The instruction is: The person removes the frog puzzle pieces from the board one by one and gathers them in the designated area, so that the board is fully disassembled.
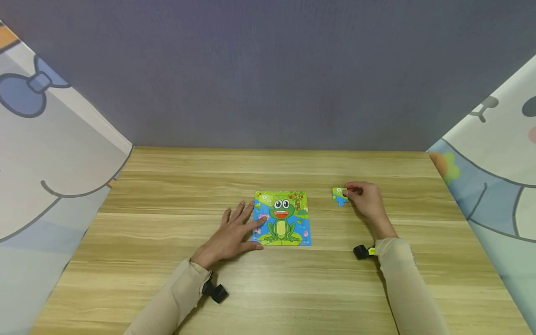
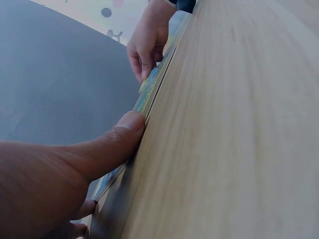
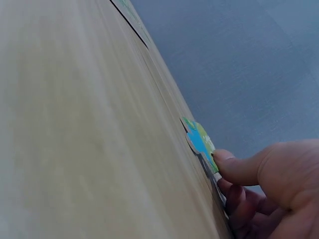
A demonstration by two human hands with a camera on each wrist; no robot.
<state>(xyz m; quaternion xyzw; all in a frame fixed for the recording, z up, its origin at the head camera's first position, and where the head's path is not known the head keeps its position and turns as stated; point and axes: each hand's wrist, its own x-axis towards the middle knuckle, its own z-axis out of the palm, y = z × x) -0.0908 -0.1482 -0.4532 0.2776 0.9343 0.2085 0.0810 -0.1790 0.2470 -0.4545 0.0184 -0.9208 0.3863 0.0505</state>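
A square frog jigsaw puzzle [image 1: 282, 228] lies flat on the wooden table, showing a green frog against blue and green. My left hand [image 1: 230, 236] rests at its left side with fingers spread, some of them over the picture's left edge; in the left wrist view the thumb [image 2: 130, 122] lies along the near edge. To the right of the puzzle, my right hand [image 1: 366, 201] pinches a puzzle piece [image 1: 339, 195] by its right side between thumb and fingers. The piece [image 3: 200, 142] is green and blue with a white flower and a rounded tab, close over the tabletop.
The wood-grain table [image 1: 293, 288] runs back to a plain grey panel [image 1: 276, 83]. Cartoon-printed panels [image 1: 50, 153] stand along both sides. A small black camera [image 1: 218, 293] sits at the left wrist and another black camera [image 1: 361, 252] at the right wrist.
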